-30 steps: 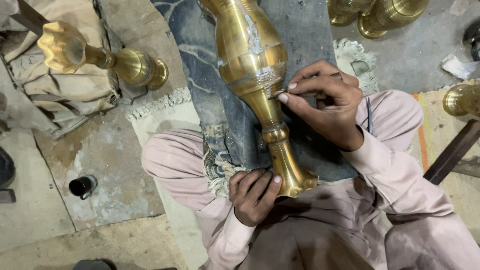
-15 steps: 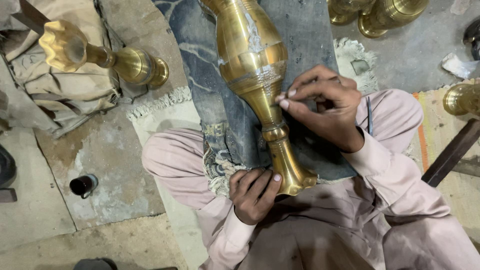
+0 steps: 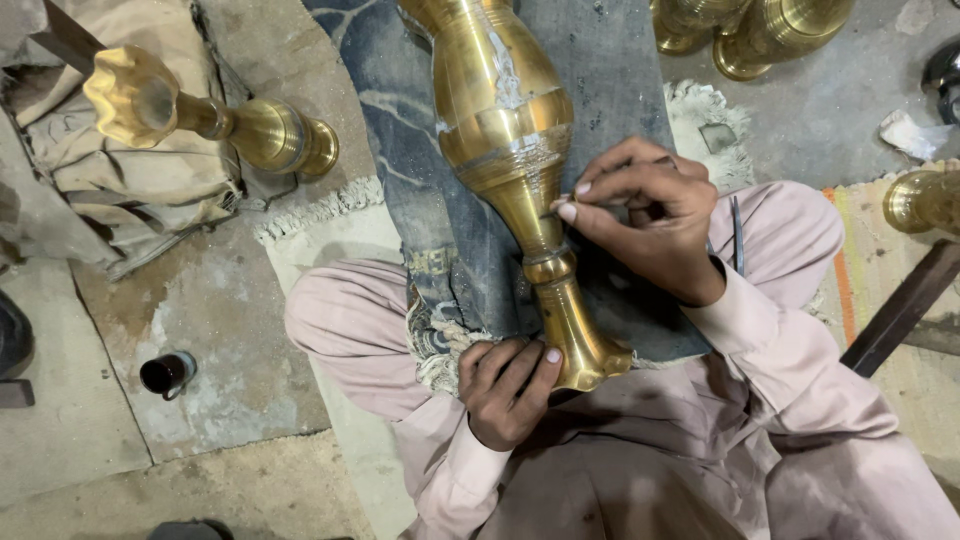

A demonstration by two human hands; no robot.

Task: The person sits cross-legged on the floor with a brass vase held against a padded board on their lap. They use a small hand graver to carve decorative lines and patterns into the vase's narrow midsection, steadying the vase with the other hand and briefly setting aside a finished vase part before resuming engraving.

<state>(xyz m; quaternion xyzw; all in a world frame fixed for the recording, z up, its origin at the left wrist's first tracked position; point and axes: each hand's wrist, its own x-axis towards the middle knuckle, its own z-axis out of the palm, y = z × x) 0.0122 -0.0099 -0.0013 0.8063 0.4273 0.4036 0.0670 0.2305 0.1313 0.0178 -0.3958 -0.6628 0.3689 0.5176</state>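
The left hand (image 3: 507,392) lay low between the knees, fingers curled and thumb stretched sideways, wrist bent inward. The right hand (image 3: 645,220) was raised higher, fingertips (image 3: 568,211) pinched together, forearm sloping back to the right in a pink sleeve (image 3: 790,350).

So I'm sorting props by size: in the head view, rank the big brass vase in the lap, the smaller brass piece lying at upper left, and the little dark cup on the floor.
Largest to smallest:
1. big brass vase
2. smaller brass piece
3. little dark cup
The vase lies nearer the camera, which exaggerates its lead.
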